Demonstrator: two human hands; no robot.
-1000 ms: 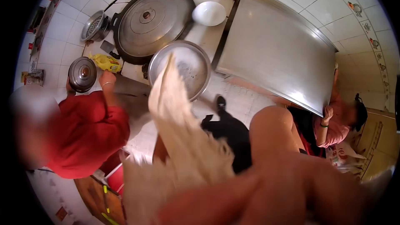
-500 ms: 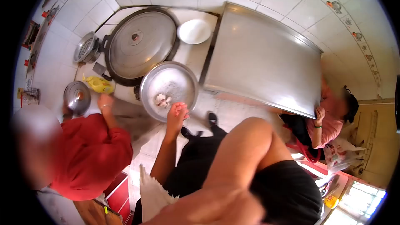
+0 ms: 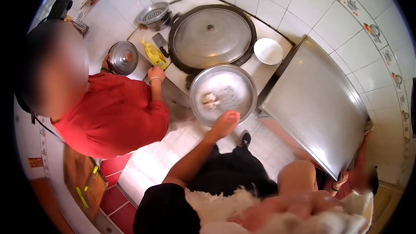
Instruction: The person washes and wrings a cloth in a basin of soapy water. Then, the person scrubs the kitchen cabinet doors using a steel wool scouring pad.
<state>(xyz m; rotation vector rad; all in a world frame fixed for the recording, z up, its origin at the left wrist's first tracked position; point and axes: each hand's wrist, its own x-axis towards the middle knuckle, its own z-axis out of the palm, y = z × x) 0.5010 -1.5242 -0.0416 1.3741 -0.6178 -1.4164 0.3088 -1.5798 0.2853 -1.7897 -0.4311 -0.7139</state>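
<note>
My left hand (image 3: pixel 227 121) is over the near rim of a round metal basin (image 3: pixel 249 76), its fingers curled together with nothing visible in them. Inside the basin lies a small pale, brownish lump (image 3: pixel 210 101) whose kind I cannot make out, beside some grey specks. Close to the camera, my right hand (image 3: pixel 299 203) is blurred. It is bunched on a white towel (image 3: pixel 216 203) with frayed edges, which hangs across my front.
A large lidded wok (image 3: pixel 210 39), white bowl (image 3: pixel 268 52), cleaver (image 3: pixel 159 41) and yellow bag (image 3: pixel 154 54) sit on the stove. A person in red (image 3: pixel 117 112) at left holds a lidded pot (image 3: pixel 123 58). Another person's hand (image 3: pixel 341 177) grips a large metal sheet (image 3: pixel 318 104).
My view has swung left, so the stove and basin appear farther right. My right hand and the towel have come up nearer the camera. My left hand remains by the basin's near rim.
</note>
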